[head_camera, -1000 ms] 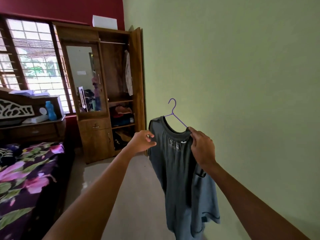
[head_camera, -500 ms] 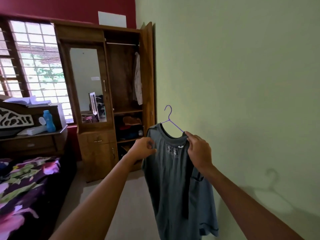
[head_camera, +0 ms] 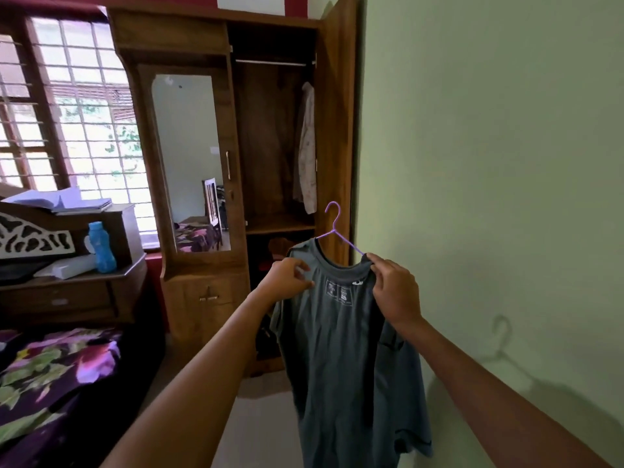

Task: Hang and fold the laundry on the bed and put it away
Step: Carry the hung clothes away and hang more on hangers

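The grey T-shirt (head_camera: 341,339) hangs on the purple hanger (head_camera: 337,228), held up in front of the open wardrobe (head_camera: 334,130). The left hand (head_camera: 287,282) pinches the shirt's left shoulder; the right hand (head_camera: 395,292) grips the collar and hanger arm (hook free, pointing up). The bed (head_camera: 50,373) lies at left.

- Left hand (head_camera: 287,282): the bare arm stretches forward from 7 o'clock, with fingers curled and pinching the shoulder of a grey cloth T-shirt (head_camera: 337,359).
- Right hand (head_camera: 395,292): the bare arm reaches in from 4 o'clock, with fingertips pinching the T-shirt's collar at 12 o'clock of the hand.
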{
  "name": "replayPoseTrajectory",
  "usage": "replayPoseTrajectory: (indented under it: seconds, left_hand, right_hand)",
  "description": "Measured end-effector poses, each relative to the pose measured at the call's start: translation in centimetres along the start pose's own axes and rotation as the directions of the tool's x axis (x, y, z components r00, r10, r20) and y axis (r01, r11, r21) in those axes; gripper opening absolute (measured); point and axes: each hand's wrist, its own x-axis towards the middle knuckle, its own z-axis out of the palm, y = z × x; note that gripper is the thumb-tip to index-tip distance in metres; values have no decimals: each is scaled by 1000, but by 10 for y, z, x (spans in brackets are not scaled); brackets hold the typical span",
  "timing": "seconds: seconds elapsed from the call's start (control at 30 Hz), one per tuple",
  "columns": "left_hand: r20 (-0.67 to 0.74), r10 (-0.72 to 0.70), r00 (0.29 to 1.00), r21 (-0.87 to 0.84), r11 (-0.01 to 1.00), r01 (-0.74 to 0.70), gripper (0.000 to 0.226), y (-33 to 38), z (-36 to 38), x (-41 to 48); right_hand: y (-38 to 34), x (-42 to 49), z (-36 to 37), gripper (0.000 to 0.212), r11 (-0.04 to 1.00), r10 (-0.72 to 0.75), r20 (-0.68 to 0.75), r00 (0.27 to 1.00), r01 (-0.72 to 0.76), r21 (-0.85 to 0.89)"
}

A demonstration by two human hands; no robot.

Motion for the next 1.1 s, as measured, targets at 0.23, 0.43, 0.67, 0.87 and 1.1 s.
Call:
replayPoseTrajectory:
  seconds: [0.23, 0.43, 0.67, 0.87, 1.1]
  left_hand:
    - [-21, 25, 999, 22, 999, -25, 39, -58, -59, 175]
    - [-51, 38, 998, 76, 996, -34, 39, -105, -84, 317]
    - [-160, 59, 985, 143, 989, -36, 40, -131, -122, 499]
    - [-286, 155, 945, 233, 968, -89, 40, -121, -178, 635]
    - [-349, 180, 920, 199, 973, -115, 42, -126, -228, 764]
  right_hand:
    - [14, 143, 119, 35, 1000, 14, -9, 1000, -14, 8]
    - [36, 260, 209, 34, 999, 0, -24, 1000, 1, 52]
    - [68, 429, 294, 33, 996, -83, -37, 996, 84, 24]
    - [75, 585, 335, 34, 994, -111, -109, 988, 109, -18]
    - [58, 723, 381, 34, 990, -112, -159, 981, 96, -105]
